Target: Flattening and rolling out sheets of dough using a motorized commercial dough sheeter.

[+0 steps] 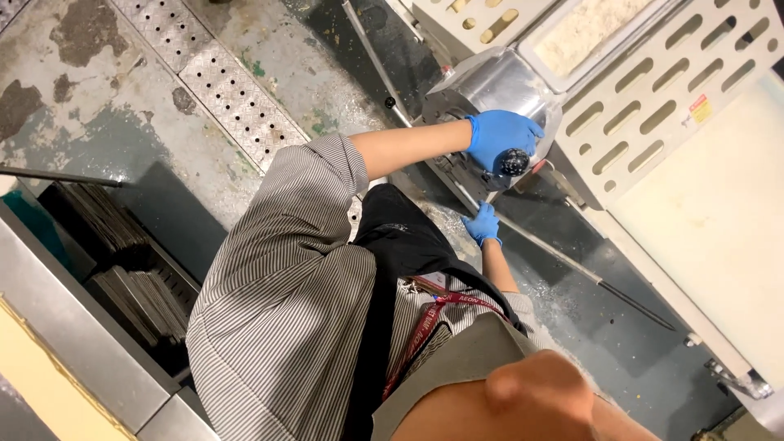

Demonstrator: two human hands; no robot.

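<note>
My left hand (500,137), in a blue glove, reaches out from a grey striped sleeve. It is closed around a round black knob (514,162) on the side of a stainless steel machine housing (490,86). Lower down, my right hand (483,224), also in a blue glove, rests with its fingers together against the machine's lower frame edge (457,189). I cannot see anything in it. I wear a black apron and a red lanyard over the striped shirt.
A cream guard with oblong slots (653,106) and a flat pale conveyor surface (710,220) lie to the right. A thin metal rod (588,273) runs along the dusty floor. A perforated floor drain cover (220,82) is upper left. Stacked dark trays (131,269) sit in a rack at left.
</note>
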